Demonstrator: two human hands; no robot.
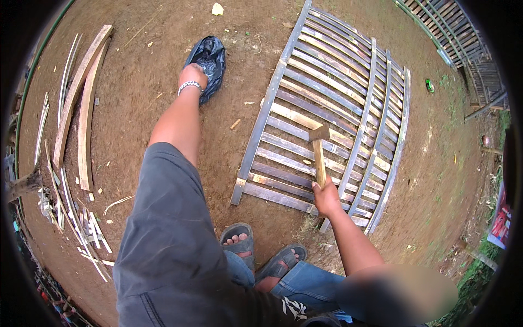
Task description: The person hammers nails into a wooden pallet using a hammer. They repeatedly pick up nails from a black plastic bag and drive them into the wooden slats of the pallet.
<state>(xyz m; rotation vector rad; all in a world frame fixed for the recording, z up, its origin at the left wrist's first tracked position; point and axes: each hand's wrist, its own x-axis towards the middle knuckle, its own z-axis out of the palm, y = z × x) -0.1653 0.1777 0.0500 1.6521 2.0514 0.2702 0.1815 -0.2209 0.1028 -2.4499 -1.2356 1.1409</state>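
Observation:
My left hand (193,77) is stretched out ahead with its fingers closed on a black plastic bag (214,61). The bag looks crumpled, and its contents are hidden. Wrapped around the wooden handle of a hammer (319,157) is my right hand (327,198). The hammer's head points away from me, over a slatted wooden panel (260,131). This panel lies on the ground to the right, with many parallel slats crossed by several long bars.
Two wooden beams (85,125) lie at the left, near thin strips and offcuts (92,234). A bamboo structure (452,32) stands at the far right. A small green object (429,85) rests on the dirt ground beyond the panel. My sandalled feet (238,242) are close to the panel's near end.

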